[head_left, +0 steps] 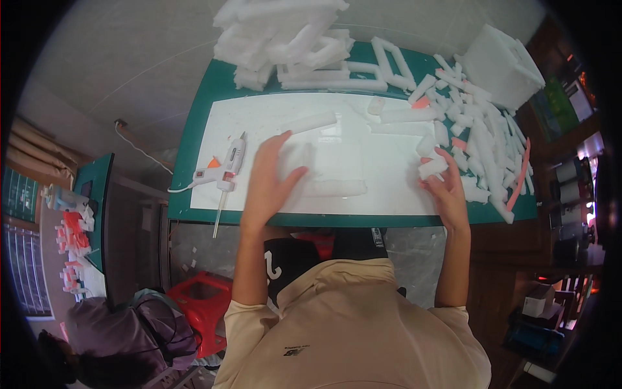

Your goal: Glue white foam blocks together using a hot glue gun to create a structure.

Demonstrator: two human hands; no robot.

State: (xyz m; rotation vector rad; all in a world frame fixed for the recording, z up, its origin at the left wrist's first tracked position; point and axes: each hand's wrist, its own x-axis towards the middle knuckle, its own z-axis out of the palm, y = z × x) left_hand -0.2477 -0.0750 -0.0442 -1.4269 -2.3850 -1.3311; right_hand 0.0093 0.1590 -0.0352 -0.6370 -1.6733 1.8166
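Note:
On the white board [233, 117], my left hand [265, 178] is open, thumb and fingers spread beside a short white foam piece [301, 154]. Its fingertips come close to the near end of a long foam strip [314, 122]; whether they touch cannot be told. Another foam strip [337, 188] lies closer to me, right of the thumb. At the board's right side my right hand [450, 188] pinches a small white foam block [433, 168] between thumb and fingers. A white hot glue gun [230, 161] with a glue stick in its back rests left of my left hand.
Foam offcuts [479, 136] heap up on the right of the green table [184, 188]. White foam frames [285, 45] are stacked at the back, and a foam box [502, 68] stands back right. A red stool [204, 308] and a person [129, 337] are at lower left.

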